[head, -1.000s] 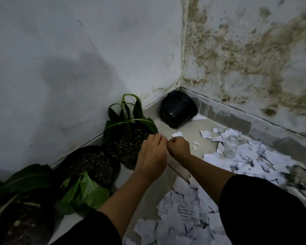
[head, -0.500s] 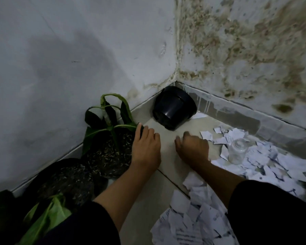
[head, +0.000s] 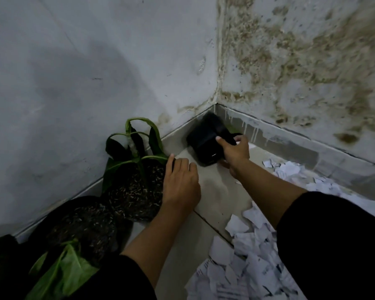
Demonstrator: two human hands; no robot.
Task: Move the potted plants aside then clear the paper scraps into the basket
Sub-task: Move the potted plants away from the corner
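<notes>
Fingers of the right hand [head: 234, 151] are curled around the tipped black basket [head: 206, 141] at the frame's centre corner. Fingers of the left hand [head: 181, 185] are laid flat beside the potted plants [head: 134, 182] at lower left. Paper scraps [head: 247, 267] are spread across the lower right.

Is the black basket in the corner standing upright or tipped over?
Tipped over. The black basket lies on its side on the floor tile in the corner, and the right hand grips its rim end. Contents cannot be told.
</notes>
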